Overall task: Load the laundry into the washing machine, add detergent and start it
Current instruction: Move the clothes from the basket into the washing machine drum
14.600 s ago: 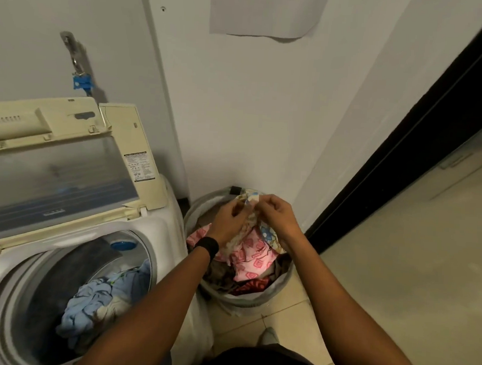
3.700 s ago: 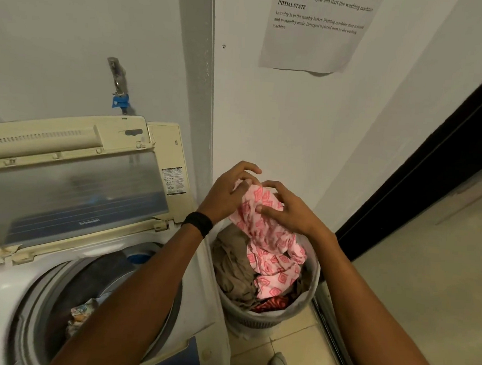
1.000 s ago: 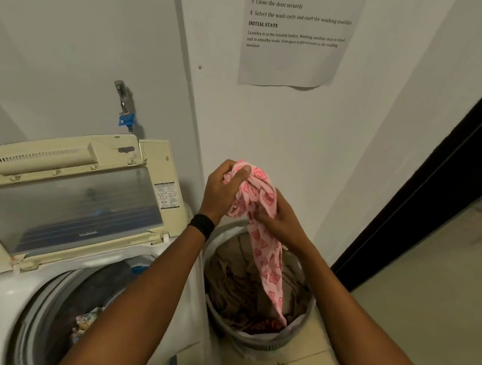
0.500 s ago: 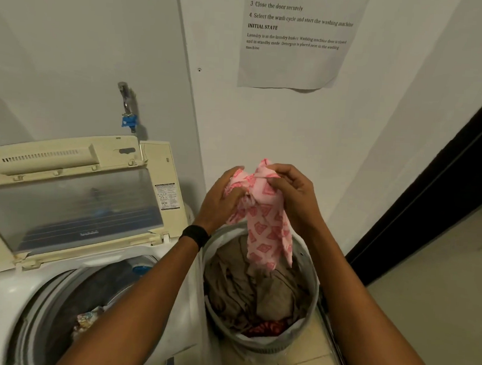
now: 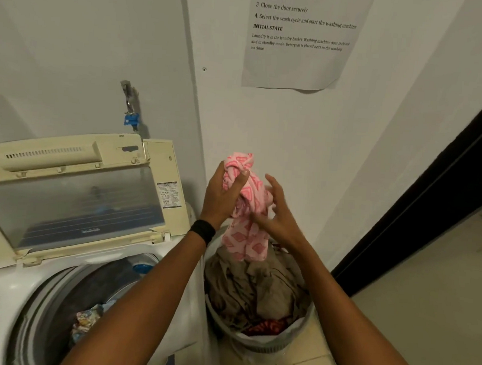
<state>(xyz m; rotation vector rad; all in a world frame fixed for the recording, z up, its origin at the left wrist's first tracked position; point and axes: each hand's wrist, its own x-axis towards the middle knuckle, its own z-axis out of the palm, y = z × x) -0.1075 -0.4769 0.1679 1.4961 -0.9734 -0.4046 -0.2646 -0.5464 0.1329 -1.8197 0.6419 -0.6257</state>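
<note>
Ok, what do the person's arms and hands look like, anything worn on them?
Both forearms are bare down to the frame's edge, with no sleeves in view. The left hand and right hand have no gloves and no rings that show. The only thing worn is a plain black band round the left wrist; I cannot tell if it is a watch or a strap.

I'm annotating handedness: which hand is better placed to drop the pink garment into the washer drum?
Left. The left hand grips the pink garment and is nearer the open drum; the right hand has its fingers spread.
</note>
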